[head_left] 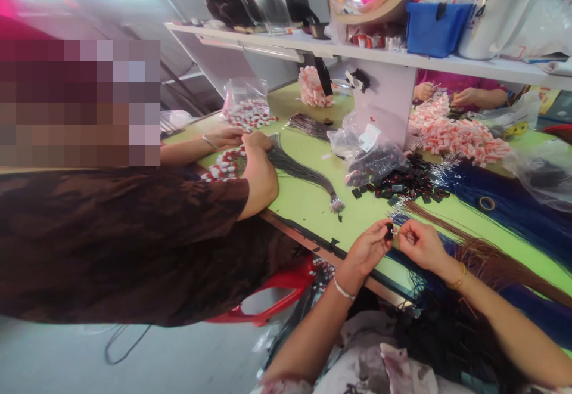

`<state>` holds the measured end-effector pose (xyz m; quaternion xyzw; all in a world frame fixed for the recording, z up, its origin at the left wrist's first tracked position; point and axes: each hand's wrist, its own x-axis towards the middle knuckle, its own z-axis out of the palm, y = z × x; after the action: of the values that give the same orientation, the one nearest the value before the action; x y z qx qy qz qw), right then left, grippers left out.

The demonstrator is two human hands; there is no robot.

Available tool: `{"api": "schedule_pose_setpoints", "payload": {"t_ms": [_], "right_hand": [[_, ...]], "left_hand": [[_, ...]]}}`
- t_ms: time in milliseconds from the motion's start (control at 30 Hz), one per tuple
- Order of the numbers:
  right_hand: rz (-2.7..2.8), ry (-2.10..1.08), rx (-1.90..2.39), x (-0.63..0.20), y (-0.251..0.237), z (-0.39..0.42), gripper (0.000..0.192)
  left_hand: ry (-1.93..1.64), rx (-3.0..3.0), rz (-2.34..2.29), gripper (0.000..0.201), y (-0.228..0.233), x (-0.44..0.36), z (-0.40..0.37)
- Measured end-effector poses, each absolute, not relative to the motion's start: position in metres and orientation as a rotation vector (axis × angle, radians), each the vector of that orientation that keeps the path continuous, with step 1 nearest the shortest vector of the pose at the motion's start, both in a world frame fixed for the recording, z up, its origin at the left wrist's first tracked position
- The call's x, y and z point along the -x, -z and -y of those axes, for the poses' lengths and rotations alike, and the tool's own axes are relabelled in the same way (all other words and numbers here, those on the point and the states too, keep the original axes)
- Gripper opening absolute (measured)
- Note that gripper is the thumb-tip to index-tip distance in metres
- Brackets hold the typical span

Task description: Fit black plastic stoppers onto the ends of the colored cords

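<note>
A pale green table (295,203) spans the scene, with a white shelf (447,65) above its far side. On the left, a co-worker's dark patterned sleeve (134,245) reaches over the near edge. Dark blue wires (513,197) lie at right, beyond a bundle of brown wires (487,257); a heap of small black parts (402,182) sits farther left, near the wires' silvery ends. At the near edge, the left hand (369,245) has thumb and fingers clamped on a black connector (389,231). Just right of it, the right hand (420,242) pinches what looks like a thin wire (394,234) against the connector; whether its tip is inside, I cannot tell.
</note>
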<state>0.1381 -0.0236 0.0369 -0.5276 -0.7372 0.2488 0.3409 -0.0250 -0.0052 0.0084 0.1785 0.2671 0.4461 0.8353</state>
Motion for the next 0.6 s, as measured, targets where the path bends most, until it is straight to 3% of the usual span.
{"api": "schedule_pose_setpoints", "payload": {"t_ms": [300,600], "right_hand": [[2.217,-0.368,1.261,-0.14,-0.036,0.023,0.01],[2.088,-0.609,1.273,-0.14,-0.033,0.019,0.012]], "left_hand": [[-1.007,-0.407,-0.642,0.024,-0.003,0.019,0.007],[-1.129,-0.487,-0.773,0.029,-0.012,0.01,0.014]]}}
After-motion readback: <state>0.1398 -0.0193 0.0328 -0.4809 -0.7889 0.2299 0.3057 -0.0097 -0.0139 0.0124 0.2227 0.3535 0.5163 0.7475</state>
